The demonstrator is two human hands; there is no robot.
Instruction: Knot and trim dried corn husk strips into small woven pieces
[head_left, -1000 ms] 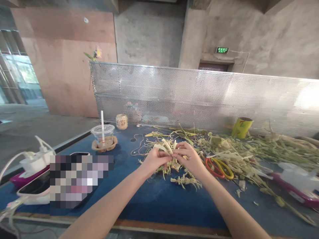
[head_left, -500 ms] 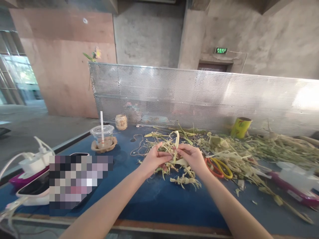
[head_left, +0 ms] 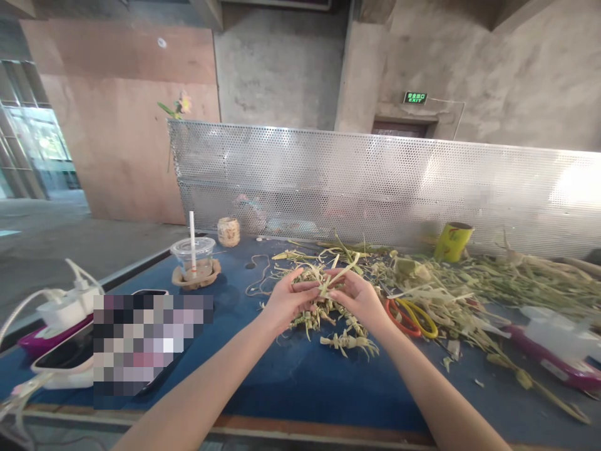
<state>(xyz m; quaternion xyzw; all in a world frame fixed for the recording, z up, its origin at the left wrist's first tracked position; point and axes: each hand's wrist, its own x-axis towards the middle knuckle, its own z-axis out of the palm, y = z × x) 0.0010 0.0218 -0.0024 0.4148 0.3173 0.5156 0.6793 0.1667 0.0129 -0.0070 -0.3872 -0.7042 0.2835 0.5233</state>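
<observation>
Clear plastic cup with white straw (head_left: 193, 251) standing far left on blue tabletop (head_left: 291, 382). Left hand (head_left: 287, 304) and right hand (head_left: 357, 297) meeting mid-table, fingers of both pinching a pale green woven leaf strip piece (head_left: 328, 289) lifted above loose scraps. Orange-handled scissors (head_left: 413, 316) lying just right, dried leaf pile (head_left: 493, 288) crowding beyond.

daylight from left | glare on perforated panel (head_left: 577, 188) | wide-angle edge distortion
</observation>
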